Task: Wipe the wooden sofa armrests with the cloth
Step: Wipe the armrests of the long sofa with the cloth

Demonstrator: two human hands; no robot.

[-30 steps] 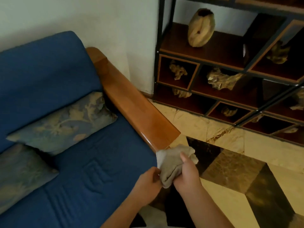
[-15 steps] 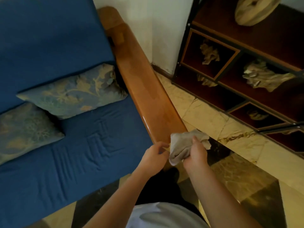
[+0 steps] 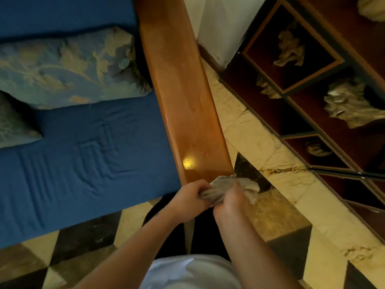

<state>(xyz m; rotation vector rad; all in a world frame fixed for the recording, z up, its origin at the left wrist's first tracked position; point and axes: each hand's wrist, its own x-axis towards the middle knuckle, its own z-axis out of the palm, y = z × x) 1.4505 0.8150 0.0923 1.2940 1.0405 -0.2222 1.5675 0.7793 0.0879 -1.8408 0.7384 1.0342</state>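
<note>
The glossy wooden armrest runs from the top of the view down to the middle, along the right side of the blue sofa. A crumpled grey-beige cloth sits bunched at the armrest's near end. My left hand grips the cloth's left part with curled fingers. My right hand clutches the cloth from the right. Both hands meet just below the armrest's front edge. Part of the cloth is hidden inside the hands.
Blue seat cushion with two patterned pillows lies left of the armrest. A dark wooden shelf unit with driftwood-like pieces stands right, across a strip of marble tiled floor. A white wall corner is beyond.
The view has tilted down and closer over the armrest. My left hand has closed onto the cloth beside the right hand, at the armrest's near end.
</note>
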